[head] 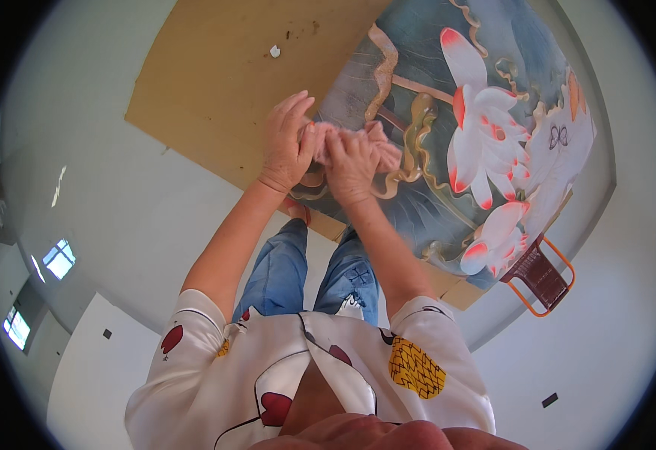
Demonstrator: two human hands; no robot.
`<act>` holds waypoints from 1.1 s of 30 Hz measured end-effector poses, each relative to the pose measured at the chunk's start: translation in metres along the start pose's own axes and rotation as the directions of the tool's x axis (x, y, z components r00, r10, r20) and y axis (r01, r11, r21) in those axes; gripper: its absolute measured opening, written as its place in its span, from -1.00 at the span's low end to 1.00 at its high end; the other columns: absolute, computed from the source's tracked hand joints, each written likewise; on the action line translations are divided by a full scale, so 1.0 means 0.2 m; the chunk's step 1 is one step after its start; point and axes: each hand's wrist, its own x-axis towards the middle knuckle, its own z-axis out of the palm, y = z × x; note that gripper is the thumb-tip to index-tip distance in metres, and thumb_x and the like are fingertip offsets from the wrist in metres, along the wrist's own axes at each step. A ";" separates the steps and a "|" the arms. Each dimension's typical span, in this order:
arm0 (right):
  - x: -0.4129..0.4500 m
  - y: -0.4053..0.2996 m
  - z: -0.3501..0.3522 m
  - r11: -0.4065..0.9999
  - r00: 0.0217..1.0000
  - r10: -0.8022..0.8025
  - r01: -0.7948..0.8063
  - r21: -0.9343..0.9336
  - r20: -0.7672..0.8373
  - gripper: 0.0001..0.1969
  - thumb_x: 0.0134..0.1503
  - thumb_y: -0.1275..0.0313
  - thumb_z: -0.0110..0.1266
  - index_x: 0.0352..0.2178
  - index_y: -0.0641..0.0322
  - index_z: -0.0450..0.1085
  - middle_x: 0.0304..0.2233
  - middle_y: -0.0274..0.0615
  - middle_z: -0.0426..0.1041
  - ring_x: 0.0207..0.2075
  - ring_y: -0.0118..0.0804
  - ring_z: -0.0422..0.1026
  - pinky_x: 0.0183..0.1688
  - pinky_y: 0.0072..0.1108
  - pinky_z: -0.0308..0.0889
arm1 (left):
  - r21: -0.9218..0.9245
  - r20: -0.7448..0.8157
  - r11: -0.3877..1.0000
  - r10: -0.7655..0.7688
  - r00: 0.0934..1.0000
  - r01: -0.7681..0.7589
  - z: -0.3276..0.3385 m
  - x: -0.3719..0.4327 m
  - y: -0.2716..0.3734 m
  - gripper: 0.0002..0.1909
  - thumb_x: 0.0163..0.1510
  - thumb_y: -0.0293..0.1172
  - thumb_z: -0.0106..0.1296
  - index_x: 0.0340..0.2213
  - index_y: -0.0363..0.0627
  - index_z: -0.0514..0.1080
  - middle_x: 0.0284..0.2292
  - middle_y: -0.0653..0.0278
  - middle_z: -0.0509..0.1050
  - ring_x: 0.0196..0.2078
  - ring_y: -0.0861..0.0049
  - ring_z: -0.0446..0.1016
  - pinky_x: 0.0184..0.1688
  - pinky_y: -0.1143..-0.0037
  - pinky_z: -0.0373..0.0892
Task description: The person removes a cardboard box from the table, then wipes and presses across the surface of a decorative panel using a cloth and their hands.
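Observation:
A pink cloth (385, 147) lies bunched on the edge of a large painted panel (440, 208) with white and red-tipped lotus flowers in relief. My right hand (352, 163) is closed over the cloth, its fingers curled into it. Just to the left, my left hand (288, 140) is raised with fingers extended, its thumb side beside the cloth's left end; whether it grips the cloth I cannot tell. A gold-tan ribbon relief (383, 73) runs across the panel above the cloth.
Brown board (209, 84) extends to the left of the painted panel, with a small white scrap (275, 52) and dark specks on it. A dark red chair with an orange frame (541, 278) stands by the panel's lower right. My legs are close to the near edge.

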 end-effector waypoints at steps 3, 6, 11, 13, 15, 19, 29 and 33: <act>-0.29 -0.13 0.08 0.998 1.000 -0.017 0.016 0.056 0.019 -0.60 -0.12 0.32 0.06 -0.16 0.01 0.37 -0.11 -0.30 0.34 -0.01 -0.17 0.27 -0.07 -0.30 0.12 | 0.052 0.106 0.998 0.028 0.994 -0.034 -0.01 -0.10 0.01 -0.58 0.03 -0.43 -0.08 -0.04 -0.20 0.30 0.01 0.06 0.32 0.07 0.11 0.27 0.12 0.24 0.15; -0.36 -0.21 0.07 0.988 0.998 -0.007 -0.003 0.156 0.062 -0.56 -0.09 0.25 0.01 -0.10 0.01 0.36 -0.03 -0.21 0.30 0.07 -0.12 0.19 0.04 -0.27 0.05 | 0.092 0.317 0.992 0.056 0.947 -0.090 -0.02 -0.33 0.11 -0.57 0.03 -0.42 -0.10 -0.02 -0.20 0.30 0.03 0.05 0.31 0.10 0.10 0.24 0.14 0.23 0.12; -0.41 -0.16 0.21 0.978 0.996 -0.054 0.038 0.205 0.070 -0.47 -0.03 0.15 -0.08 -0.01 0.10 0.29 0.09 -0.09 0.20 0.17 -0.07 0.05 0.21 -0.23 -0.15 | 0.191 0.386 0.962 0.111 0.916 -0.197 0.08 -0.45 0.16 -0.58 0.06 -0.35 -0.16 -0.04 -0.21 0.34 -0.01 0.08 0.35 0.07 0.10 0.27 0.12 0.24 0.13; -0.43 -0.14 0.24 0.973 0.998 -0.046 0.033 0.227 0.049 -0.46 -0.02 0.16 -0.10 0.01 0.13 0.28 0.10 -0.08 0.19 0.18 -0.07 0.04 0.23 -0.24 -0.18 | 0.259 0.398 0.951 0.057 0.916 -0.172 0.14 -0.44 0.16 -0.60 0.08 -0.32 -0.19 -0.06 -0.21 0.36 -0.06 0.08 0.39 0.02 0.12 0.32 0.09 0.26 0.16; -0.43 -0.10 0.25 0.915 0.985 -0.101 0.036 0.401 0.142 -0.47 -0.01 0.18 -0.13 0.00 0.14 0.27 0.09 -0.08 0.21 0.18 -0.08 0.04 0.25 -0.24 -0.20 | 0.204 0.326 0.970 0.058 0.943 -0.130 0.21 -0.48 0.16 -0.60 0.07 -0.29 -0.18 -0.08 -0.19 0.38 -0.08 0.08 0.39 -0.02 0.14 0.33 0.05 0.25 0.18; -0.53 0.14 0.12 0.813 0.970 -0.244 0.196 0.548 0.015 -0.52 0.00 0.22 -0.16 -0.02 0.12 0.28 0.05 -0.12 0.25 0.17 -0.10 0.06 0.26 -0.22 -0.20 | 0.258 0.177 0.965 -0.002 0.984 -0.045 0.43 -0.60 0.30 -0.60 0.07 -0.25 -0.19 -0.11 -0.16 0.40 -0.10 0.06 0.40 -0.06 0.14 0.35 0.01 0.26 0.20; -1.49 1.35 -0.61 0.779 0.921 0.372 -0.379 0.499 0.119 -0.49 0.00 0.30 0.00 0.01 0.25 0.24 0.00 -0.06 0.28 0.09 -0.05 0.20 0.15 -0.35 0.06 | -0.060 0.491 0.988 0.155 0.857 -0.145 1.62 -0.96 1.35 -0.58 -0.10 -0.29 -0.08 -0.16 -0.14 0.40 -0.10 0.13 0.36 -0.02 0.15 0.28 0.09 0.17 0.09; -1.75 1.58 -0.87 0.666 0.758 0.649 -0.528 0.527 -0.060 -0.53 0.08 0.33 -0.07 0.02 0.29 0.21 -0.02 -0.06 0.31 0.05 -0.06 0.25 0.11 -0.33 0.13 | -0.311 0.630 0.937 0.326 0.705 -0.156 1.96 -1.07 1.65 -0.60 -0.10 -0.30 0.00 -0.16 -0.10 0.38 -0.10 0.16 0.34 -0.02 0.17 0.28 0.08 0.23 0.13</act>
